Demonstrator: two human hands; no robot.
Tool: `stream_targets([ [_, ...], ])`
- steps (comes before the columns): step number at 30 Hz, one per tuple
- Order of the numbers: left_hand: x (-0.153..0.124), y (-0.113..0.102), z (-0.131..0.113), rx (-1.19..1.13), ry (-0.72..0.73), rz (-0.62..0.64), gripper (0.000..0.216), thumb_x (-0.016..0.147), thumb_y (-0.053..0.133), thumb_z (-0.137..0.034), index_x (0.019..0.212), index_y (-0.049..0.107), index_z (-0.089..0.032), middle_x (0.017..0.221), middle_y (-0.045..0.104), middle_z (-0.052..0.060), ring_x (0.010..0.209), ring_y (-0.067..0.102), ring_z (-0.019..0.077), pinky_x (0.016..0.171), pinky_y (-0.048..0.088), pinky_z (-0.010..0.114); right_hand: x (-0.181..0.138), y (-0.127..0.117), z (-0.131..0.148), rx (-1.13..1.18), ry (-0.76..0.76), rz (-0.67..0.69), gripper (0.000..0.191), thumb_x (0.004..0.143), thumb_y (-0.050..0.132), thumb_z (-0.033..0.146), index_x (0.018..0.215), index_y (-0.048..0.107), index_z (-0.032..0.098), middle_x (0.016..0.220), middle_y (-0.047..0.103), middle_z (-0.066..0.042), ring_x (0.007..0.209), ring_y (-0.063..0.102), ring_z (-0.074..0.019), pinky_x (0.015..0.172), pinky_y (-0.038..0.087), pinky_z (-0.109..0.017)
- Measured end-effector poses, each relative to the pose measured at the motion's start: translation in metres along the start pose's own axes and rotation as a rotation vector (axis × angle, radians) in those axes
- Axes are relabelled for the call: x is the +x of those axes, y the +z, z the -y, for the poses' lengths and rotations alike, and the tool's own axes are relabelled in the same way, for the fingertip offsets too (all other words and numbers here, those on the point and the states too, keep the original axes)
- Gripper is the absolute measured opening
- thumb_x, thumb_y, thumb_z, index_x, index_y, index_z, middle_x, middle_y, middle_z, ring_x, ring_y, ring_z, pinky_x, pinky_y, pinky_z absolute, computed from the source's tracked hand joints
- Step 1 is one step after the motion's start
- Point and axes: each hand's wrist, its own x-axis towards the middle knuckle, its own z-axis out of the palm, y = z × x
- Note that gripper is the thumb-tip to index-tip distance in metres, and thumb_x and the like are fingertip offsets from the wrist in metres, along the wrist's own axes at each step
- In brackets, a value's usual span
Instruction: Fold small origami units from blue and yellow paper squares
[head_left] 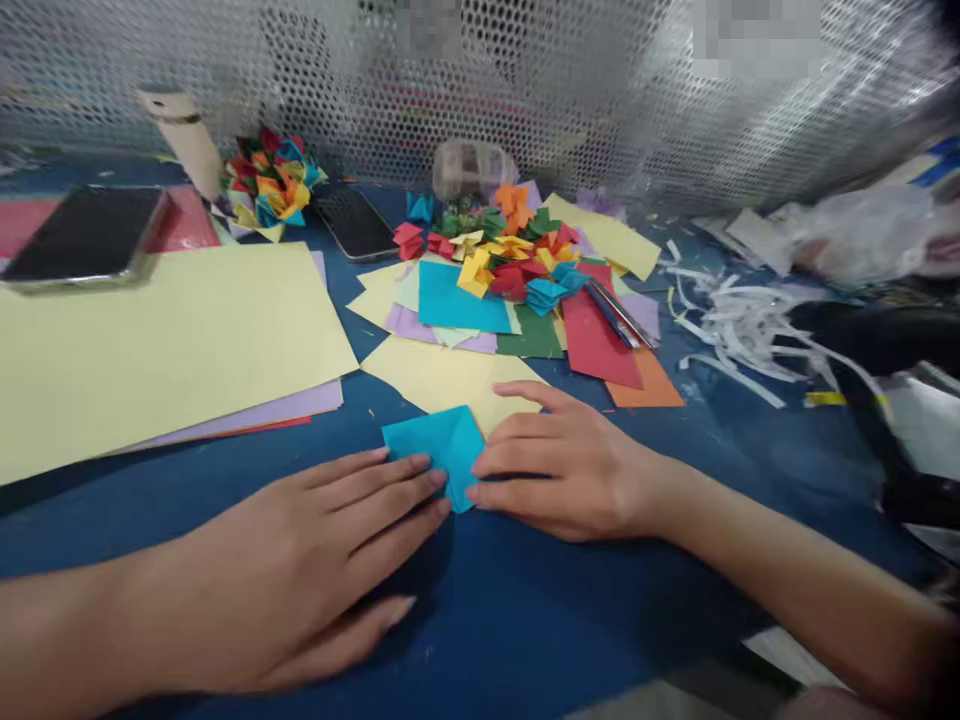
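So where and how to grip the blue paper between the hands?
Probably pinch the blue paper by its uncovered far edge, from the far side: it lies nearly flat, left hand over its near left, right hand at its right edge.

Between the left hand and the right hand, the paper is plain turquoise. Beyond the right hand, folded pieces mix red, orange, yellow, green and turquoise. Beyond the left, the large sheet is pale yellow.
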Motion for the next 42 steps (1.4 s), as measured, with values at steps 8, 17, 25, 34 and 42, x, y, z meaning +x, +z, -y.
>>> stream_targets([
  [8,0.001,0.004,-0.004,-0.029,-0.049,-0.055,0.041,0.097,0.045,-0.039,0.129,0.060,-0.018,0.134,0.061,0.004,0.120,0.060,0.0196,0.113,0.036,0.032,0.007,0.004,-0.001,-0.019,-0.028,-0.089,0.006,0.091,0.061,0.017,0.093,0.066,0.014,0.087,0.075,0.000,0.080,0.068,-0.0118,0.110,0.043,-0.041],
  [17,0.000,0.005,-0.001,-0.028,-0.041,-0.042,0.042,0.097,0.047,-0.043,0.130,0.059,-0.020,0.135,0.061,0.003,0.122,0.058,0.0195,0.115,0.031,0.032,0.015,0.007,0.000,-0.004,0.049,-0.050,0.015,0.096,0.053,0.022,0.088,0.065,0.017,0.087,0.072,0.000,0.081,0.065,-0.0105,0.105,0.046,-0.036],
  [25,0.000,0.005,-0.001,-0.008,-0.036,-0.049,0.043,0.097,0.046,-0.043,0.131,0.058,-0.019,0.135,0.061,0.004,0.123,0.058,0.0199,0.114,0.031,0.032,0.014,0.008,-0.002,0.045,0.077,-0.023,0.018,0.098,0.049,0.023,0.088,0.064,0.017,0.090,0.071,-0.002,0.084,0.064,-0.0107,0.107,0.044,-0.037],
  [34,-0.001,0.006,-0.004,0.023,-0.035,-0.054,0.045,0.096,0.045,-0.047,0.131,0.058,-0.021,0.130,0.064,0.003,0.115,0.062,0.0236,0.109,0.037,0.038,0.020,0.014,-0.001,0.115,0.186,-0.050,0.021,0.095,0.055,0.032,0.089,0.064,0.015,0.086,0.069,-0.004,0.084,0.061,-0.0153,0.100,0.045,-0.036],
  [42,0.002,0.004,-0.003,-0.003,-0.027,-0.076,0.045,0.095,0.048,-0.046,0.128,0.061,-0.018,0.128,0.066,0.006,0.117,0.062,0.0237,0.108,0.041,0.036,0.022,0.020,0.000,0.192,0.293,-0.078,0.026,0.095,0.056,0.037,0.084,0.061,0.014,0.084,0.063,-0.007,0.084,0.057,-0.0172,0.086,0.047,-0.033],
])
